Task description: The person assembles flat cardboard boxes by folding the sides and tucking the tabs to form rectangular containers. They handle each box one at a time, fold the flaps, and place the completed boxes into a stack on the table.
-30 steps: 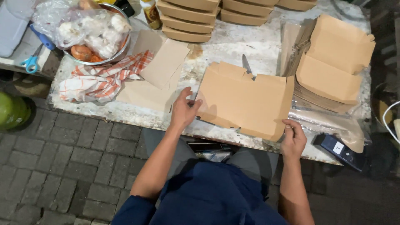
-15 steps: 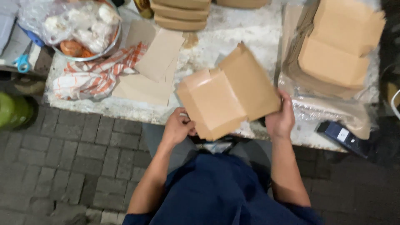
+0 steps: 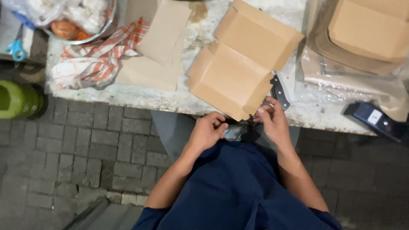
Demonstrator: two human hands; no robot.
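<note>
- A brown cardboard box (image 3: 238, 64), partly folded, is lying tilted on the worktop (image 3: 170, 100), with its lowest corner overhanging the near edge toward the person.
- The right hand (image 3: 275, 123) is sitting just below that lowest corner of the box; thumb and fingertips are pressing together, pinching the cardboard edge at the corner.
- The left hand (image 3: 207, 131) is hovering below the box and off the worktop edge, close to it but apparently not touching; the fingers are curling in toward the palm, loosely closed. Whether it is gripping anything cannot be told.
- A dark knife handle (image 3: 279, 91) is showing just right of the box, partly hidden behind it.
- Flat brown cardboard sheets (image 3: 159, 47) are lying left of the box, one overlapping another.
- An orange-and-white checked cloth (image 3: 96, 61) is lying crumpled further left of the box, beyond the sheets.
- A metal bowl (image 3: 81, 23) holding bagged food is sitting above the cloth, far left of the box.
- A stack of flat cartons in clear plastic wrap (image 3: 358, 47) is lying right of the box.
- A small dark device (image 3: 375, 120) is resting at the worktop edge, well right of the box.
- Blue-handled scissors (image 3: 17, 44) are lying far left of the box, off the worktop slab.
</note>
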